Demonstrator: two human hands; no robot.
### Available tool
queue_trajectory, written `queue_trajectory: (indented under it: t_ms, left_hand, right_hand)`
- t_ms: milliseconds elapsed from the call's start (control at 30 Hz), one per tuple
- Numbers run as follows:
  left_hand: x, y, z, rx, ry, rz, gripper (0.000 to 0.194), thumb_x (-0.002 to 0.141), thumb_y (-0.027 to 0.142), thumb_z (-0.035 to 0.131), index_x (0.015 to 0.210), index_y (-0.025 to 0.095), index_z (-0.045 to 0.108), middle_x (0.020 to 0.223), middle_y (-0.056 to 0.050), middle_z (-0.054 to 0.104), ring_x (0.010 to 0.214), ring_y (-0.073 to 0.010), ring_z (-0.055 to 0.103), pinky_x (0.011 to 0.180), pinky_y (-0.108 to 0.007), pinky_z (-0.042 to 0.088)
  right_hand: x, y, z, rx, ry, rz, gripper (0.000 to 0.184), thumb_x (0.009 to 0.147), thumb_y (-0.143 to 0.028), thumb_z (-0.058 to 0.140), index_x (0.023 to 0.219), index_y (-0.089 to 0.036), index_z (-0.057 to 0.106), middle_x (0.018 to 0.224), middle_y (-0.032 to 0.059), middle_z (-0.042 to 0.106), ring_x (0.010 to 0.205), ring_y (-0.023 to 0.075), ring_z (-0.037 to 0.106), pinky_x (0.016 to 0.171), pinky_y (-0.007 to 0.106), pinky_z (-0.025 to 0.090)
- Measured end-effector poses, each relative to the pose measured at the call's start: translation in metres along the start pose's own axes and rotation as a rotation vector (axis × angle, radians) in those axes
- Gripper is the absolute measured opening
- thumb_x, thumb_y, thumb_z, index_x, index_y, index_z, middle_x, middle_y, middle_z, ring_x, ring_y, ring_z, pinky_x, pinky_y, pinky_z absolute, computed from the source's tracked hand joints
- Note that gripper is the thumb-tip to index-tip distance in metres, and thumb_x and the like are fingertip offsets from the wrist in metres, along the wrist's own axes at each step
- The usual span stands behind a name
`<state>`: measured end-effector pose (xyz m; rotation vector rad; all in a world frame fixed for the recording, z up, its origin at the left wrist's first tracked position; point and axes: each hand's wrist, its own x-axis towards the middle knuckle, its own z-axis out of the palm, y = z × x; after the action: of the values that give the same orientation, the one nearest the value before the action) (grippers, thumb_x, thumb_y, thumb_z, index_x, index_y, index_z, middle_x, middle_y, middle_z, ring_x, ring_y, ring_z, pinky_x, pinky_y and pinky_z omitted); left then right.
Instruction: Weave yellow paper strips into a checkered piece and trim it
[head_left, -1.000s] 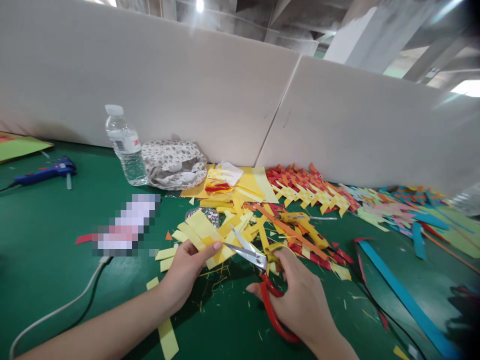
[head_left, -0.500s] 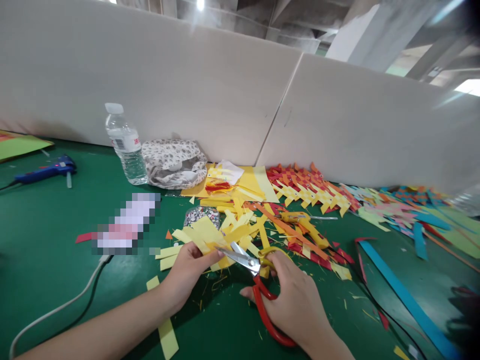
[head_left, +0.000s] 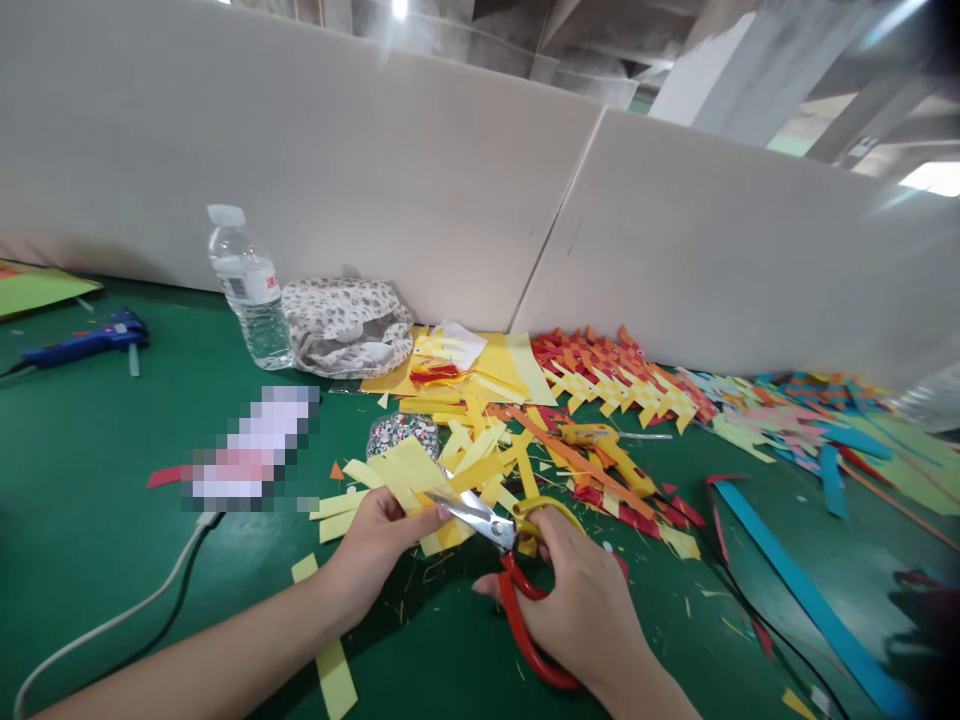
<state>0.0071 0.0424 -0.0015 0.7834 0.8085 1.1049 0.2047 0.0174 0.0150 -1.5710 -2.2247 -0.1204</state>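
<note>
My left hand [head_left: 390,535] pinches a piece of yellow paper [head_left: 409,470] between thumb and fingers. The fingers of my right hand [head_left: 581,590] are wrapped round a pair of scissors [head_left: 495,530] with red handles, one loop wound in yellow. The scissors' blades are parted, and their tips lie at the yellow paper close to my left thumb. Part of the paper is hidden behind my left fingers and the near blade. Beyond both hands lies a heap of yellow strips [head_left: 480,440], with a clear bag of small beads or eyes [head_left: 403,433] beside it.
A yellow glue gun [head_left: 615,460] lies among orange and red strips on the green table [head_left: 187,620]. At the back stand a water bottle [head_left: 251,295] and a patterned cloth bag [head_left: 349,325]. Left are a pixelated device [head_left: 251,445] with a cable and a blue glue gun [head_left: 86,342].
The scissors and my right hand have shifted slightly left, bringing the blades further over the yellow paper. My left hand still pinches the paper in nearly the same place.
</note>
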Motion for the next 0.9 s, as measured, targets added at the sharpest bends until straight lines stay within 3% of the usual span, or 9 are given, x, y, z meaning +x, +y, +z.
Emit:
queue_trajectory:
  t_ms: [900]
  left_hand:
    - [0.0013, 0.0023, 0.0012, -0.014, 0.033, -0.051, 0.031, 0.065, 0.027, 0.075, 0.093, 0.015, 0.068, 0.100, -0.009, 0.071, 0.091, -0.0232, 0.065, 0.081, -0.031, 0.050]
  right_hand:
    - [-0.0013, 0.0012, 0.0066, 0.086, 0.026, 0.027, 0.037, 0.064, -0.048, 0.067, 0.079, -0.019, 0.050, 0.058, -0.0012, 0.055, 0.049, 0.0155, 0.054, 0.044, 0.025, 0.043]
